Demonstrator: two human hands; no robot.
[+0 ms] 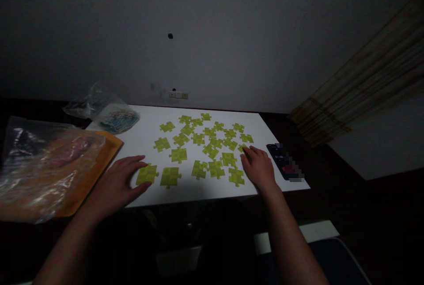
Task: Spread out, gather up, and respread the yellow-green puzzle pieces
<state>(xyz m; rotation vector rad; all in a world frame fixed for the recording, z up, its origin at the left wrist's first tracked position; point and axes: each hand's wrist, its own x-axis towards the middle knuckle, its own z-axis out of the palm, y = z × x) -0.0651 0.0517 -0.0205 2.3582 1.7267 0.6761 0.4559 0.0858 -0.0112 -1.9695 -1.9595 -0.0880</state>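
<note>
Puzzle pieces [170, 176] number twenty-four, left hand [119, 181] spread around one, right hand [260, 166] on another, pinch unclear.

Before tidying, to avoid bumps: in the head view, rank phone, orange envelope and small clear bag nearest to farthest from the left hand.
1. Orange envelope, beside the left hand
2. Small clear bag, far left corner of the table
3. Phone, table's right side
</note>
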